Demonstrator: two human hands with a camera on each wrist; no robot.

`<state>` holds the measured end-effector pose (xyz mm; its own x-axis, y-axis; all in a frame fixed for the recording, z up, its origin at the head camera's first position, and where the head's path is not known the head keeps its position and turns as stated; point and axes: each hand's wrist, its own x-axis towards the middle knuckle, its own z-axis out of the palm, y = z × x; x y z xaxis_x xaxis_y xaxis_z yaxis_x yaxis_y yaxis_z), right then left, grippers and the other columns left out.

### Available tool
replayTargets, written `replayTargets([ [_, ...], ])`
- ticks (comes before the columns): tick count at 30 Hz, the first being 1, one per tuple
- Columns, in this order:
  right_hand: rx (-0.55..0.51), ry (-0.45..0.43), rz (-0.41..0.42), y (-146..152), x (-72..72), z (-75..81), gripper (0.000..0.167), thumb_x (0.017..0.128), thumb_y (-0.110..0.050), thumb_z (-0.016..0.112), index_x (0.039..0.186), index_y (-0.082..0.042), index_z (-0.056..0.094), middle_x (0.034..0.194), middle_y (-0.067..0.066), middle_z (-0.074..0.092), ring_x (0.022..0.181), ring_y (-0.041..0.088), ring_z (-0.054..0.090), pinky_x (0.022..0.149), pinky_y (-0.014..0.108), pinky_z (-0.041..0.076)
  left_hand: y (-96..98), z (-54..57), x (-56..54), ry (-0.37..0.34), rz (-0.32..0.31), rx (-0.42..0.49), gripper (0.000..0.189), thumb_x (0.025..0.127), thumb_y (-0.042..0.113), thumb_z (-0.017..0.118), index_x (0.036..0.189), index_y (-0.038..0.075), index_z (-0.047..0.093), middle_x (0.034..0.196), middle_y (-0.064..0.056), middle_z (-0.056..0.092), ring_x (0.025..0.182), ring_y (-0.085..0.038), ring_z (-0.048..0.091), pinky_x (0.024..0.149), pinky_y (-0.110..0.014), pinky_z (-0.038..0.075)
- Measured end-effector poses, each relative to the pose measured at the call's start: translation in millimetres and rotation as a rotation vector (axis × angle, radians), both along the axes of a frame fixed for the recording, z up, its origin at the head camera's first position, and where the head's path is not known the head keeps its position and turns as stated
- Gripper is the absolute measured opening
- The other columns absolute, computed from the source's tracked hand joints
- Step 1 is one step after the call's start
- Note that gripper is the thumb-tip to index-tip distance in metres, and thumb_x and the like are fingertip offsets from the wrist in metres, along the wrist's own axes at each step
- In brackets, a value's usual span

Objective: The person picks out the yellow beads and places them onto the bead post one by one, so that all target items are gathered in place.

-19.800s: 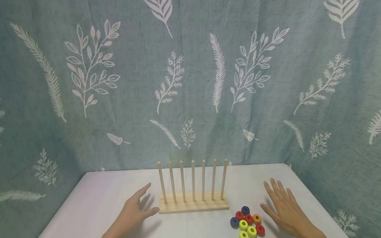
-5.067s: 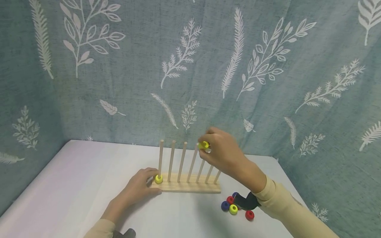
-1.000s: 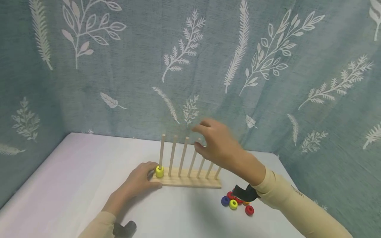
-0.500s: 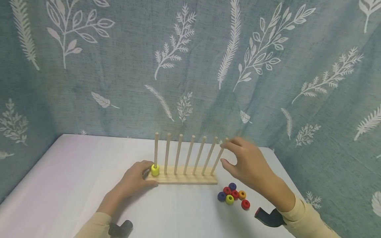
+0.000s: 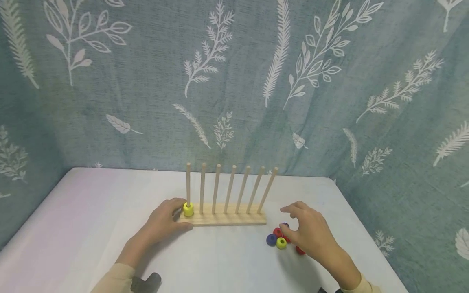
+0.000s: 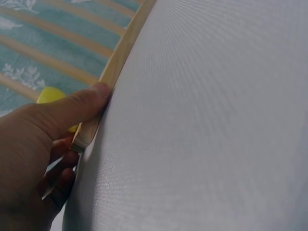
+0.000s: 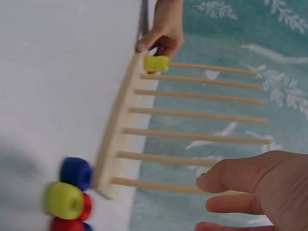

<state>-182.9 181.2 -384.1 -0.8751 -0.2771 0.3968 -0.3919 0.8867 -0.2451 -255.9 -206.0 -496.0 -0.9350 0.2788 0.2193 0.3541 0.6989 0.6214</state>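
Observation:
My left hand (image 5: 163,219) grips the left end of a wooden peg rack (image 5: 227,220), thumb along its front edge and fingers behind. Yellow beads (image 5: 188,209) sit stacked at the bottom of the leftmost peg; the right wrist view also shows these yellow beads (image 7: 157,63). My right hand (image 5: 311,230) hovers over the loose beads, thumb and fingers apart, holding nothing. Below and left of it lie a yellow bead (image 5: 281,243), a blue bead (image 5: 271,239) and a red bead (image 5: 277,232). Another red bead (image 5: 300,250) is partly covered by the hand.
The other upright pegs (image 5: 229,189) of the rack carry no beads. A white-covered table (image 5: 212,260) lies beneath everything. Behind it hangs a blue-green curtain (image 5: 157,101) with white leaf prints. A dark wrist mount (image 5: 146,283) sits at my left sleeve.
Since five seconds ago, the second yellow bead has left my right hand and sits on the leftmost peg. That hand has moved right and down to the loose beads. My left hand stays put.

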Motion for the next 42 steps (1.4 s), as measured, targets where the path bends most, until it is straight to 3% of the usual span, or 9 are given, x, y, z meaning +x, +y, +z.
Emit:
replayTargets([
  [5,-0.004,-0.093,-0.058,3.5,2.9,-22.8,0.030,0.073,-0.018,0.088,0.100,-0.015,0.077,0.092,-0.005,0.067,0.073,0.009,0.063,0.058,0.023,0.050,-3.2,-2.0,0.9,-0.004,0.012,-0.008,0.073,0.073,0.037,0.088,0.132,0.003,0.061,0.133,-0.017,0.061,0.123,-0.042,0.054,0.103,-0.062,0.043],
  [9,0.016,-0.155,-0.082,6.0,3.1,-38.4,0.028,0.072,-0.016,0.087,0.098,-0.012,0.077,0.088,-0.003,0.066,0.063,0.008,0.052,0.054,0.023,0.045,-3.5,-4.4,-0.7,-0.008,0.011,0.002,0.073,0.073,0.036,0.088,0.132,0.002,0.061,0.133,-0.017,0.061,0.123,-0.042,0.054,0.103,-0.061,0.043],
  [16,0.013,-0.208,-0.102,7.0,2.5,-57.8,0.025,0.070,-0.013,0.083,0.095,-0.011,0.077,0.080,-0.007,0.060,0.060,0.006,0.043,0.050,0.022,0.038,-3.4,-7.2,-1.7,-0.012,0.009,0.012,0.072,0.074,0.037,0.088,0.132,0.003,0.062,0.132,-0.016,0.061,0.123,-0.042,0.054,0.104,-0.062,0.043],
  [29,0.059,-0.270,-0.135,3.5,1.9,-67.4,0.023,0.071,-0.013,0.086,0.091,-0.013,0.077,0.074,-0.008,0.056,0.062,0.005,0.047,0.053,0.019,0.045,-2.9,-5.8,-4.0,-0.002,0.001,0.012,0.071,0.074,0.035,0.088,0.132,0.003,0.061,0.132,-0.017,0.061,0.123,-0.042,0.054,0.104,-0.062,0.042],
  [42,0.045,-0.258,-0.111,0.7,2.8,-72.2,0.020,0.071,-0.006,0.086,0.084,-0.011,0.071,0.073,-0.005,0.051,0.061,0.008,0.043,0.050,0.020,0.039,-0.8,-5.7,-3.3,-0.009,0.009,0.005,0.072,0.074,0.036,0.088,0.133,0.005,0.061,0.134,-0.015,0.061,0.124,-0.041,0.053,0.103,-0.061,0.043],
])
